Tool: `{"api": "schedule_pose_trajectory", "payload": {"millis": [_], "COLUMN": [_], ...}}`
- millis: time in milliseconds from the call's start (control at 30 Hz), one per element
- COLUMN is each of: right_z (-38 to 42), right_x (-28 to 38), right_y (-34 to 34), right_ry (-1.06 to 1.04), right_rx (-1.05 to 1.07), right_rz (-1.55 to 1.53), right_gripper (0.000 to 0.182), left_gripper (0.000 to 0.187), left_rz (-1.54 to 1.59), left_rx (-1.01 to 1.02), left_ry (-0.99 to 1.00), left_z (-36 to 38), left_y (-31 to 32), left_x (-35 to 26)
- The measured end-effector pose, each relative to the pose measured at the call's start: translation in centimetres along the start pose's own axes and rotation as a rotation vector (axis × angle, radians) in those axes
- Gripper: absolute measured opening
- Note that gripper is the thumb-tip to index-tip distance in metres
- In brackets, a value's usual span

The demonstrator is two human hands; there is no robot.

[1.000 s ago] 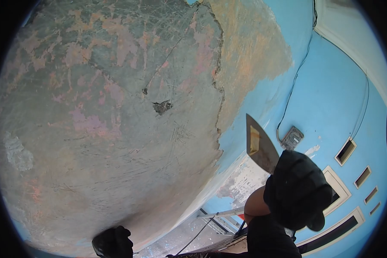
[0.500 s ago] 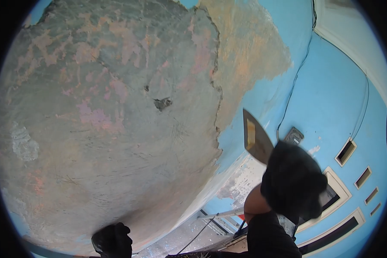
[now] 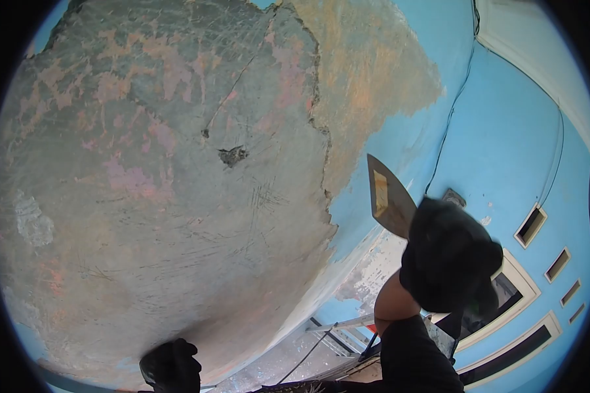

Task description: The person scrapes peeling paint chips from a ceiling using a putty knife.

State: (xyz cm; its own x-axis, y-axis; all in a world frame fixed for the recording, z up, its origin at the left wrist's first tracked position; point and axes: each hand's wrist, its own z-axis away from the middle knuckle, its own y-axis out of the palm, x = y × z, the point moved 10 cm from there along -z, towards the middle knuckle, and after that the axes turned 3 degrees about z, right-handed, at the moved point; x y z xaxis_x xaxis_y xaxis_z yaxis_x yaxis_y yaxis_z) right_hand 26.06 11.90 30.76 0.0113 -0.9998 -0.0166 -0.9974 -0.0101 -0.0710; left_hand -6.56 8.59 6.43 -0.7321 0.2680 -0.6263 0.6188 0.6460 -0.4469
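The right hand (image 3: 449,255), in a black glove, is closed as a fist around the handle of a flat metal scraper with a wide pointed blade (image 3: 388,195). The handle itself is hidden inside the glove. The blade points up and to the left, and it stands in the air just in front of the blue painted part of the wall (image 3: 505,144), near the border where the paint ends; I cannot tell if its edge touches the surface. The left hand (image 3: 172,367), also in a black glove, is low at the bottom of the view, close to the big grey and pink area of bare scraped plaster (image 3: 144,196). Its fingers look curled, but what they hold, if anything, I cannot tell.

I judge that the step in hand is the scraping of old paint. The next move calls for putting the blade edge flat under the blue paint border (image 3: 347,203) and pushing with steady pressure.

A black cable (image 3: 453,105) runs down the wall near the blade, so care is needed there.
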Motion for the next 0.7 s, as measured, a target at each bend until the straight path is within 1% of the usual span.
{"api": "schedule_pose_trajectory", "payload": {"millis": [67, 133, 167, 233, 267, 333, 367, 433, 500, 567, 633, 667, 700], "right_z": [-0.5, -0.4, 0.0, 1.0, 0.3, -0.1, -0.2, -0.6, -0.4, 1.2, 1.6, 1.9, 2.2], "right_x": [-0.4, -0.6, -0.2, 0.6, 1.7, 2.8, 3.3, -0.5, -0.2, 2.5, 2.5, 2.7, 3.1], "right_y": [0.2, 0.2, -0.4, -1.6, -0.6, 0.5, 1.0, 0.2, -0.5, -0.6, -0.5, -0.2, 0.1], "right_ry": [-0.011, -0.007, 0.011, 0.060, 0.052, -0.095, -0.157, -0.157, -0.162, 0.005, 0.089, 0.081, 0.077], "right_rx": [0.004, 0.002, -0.052, -0.155, -0.055, 0.115, 0.209, 0.246, 0.266, 0.371, 0.418, 0.443, 0.466], "right_rz": [0.019, 0.044, 0.135, 0.316, 0.239, 0.078, -0.010, -0.012, -0.012, 0.072, 0.113, 0.095, 0.080], "right_gripper": [0.041, 0.041, 0.043, 0.048, 0.050, 0.054, 0.056, 0.058, 0.060, 0.049, 0.045, 0.042, 0.040], "left_gripper": [0.021, 0.024, 0.024, 0.027, 0.027, 0.030, 0.030, 0.031, 0.032, 0.033, 0.033, 0.033, 0.033], "left_rz": [-0.059, -0.162, -0.164, 0.057, 0.059, -0.214, -0.216, -0.090, -0.108, -0.124, -0.364, -0.368, -0.241], "left_rx": [-0.004, 0.046, 0.056, -0.041, -0.043, 0.012, 0.007, -0.020, -0.046, -0.089, -0.013, -0.003, -0.021], "left_ry": [0.025, 0.038, 0.042, -0.077, -0.077, 0.066, 0.066, -0.059, -0.053, -0.048, -0.004, 0.000, -0.052], "left_z": [-0.3, -0.4, -0.3, -0.4, -0.5, -0.7, -0.8, -0.6, -0.1, -0.3, -0.6, -0.5, -0.5], "left_y": [-0.1, 0.2, 0.3, -0.5, -0.5, 0.0, 0.1, -0.2, -0.2, -0.4, 0.1, 0.2, 0.0], "left_x": [-0.5, -0.7, -0.8, -0.2, -0.1, -1.2, -1.3, -0.5, -0.1, -0.2, -1.1, -1.2, -0.7]}}
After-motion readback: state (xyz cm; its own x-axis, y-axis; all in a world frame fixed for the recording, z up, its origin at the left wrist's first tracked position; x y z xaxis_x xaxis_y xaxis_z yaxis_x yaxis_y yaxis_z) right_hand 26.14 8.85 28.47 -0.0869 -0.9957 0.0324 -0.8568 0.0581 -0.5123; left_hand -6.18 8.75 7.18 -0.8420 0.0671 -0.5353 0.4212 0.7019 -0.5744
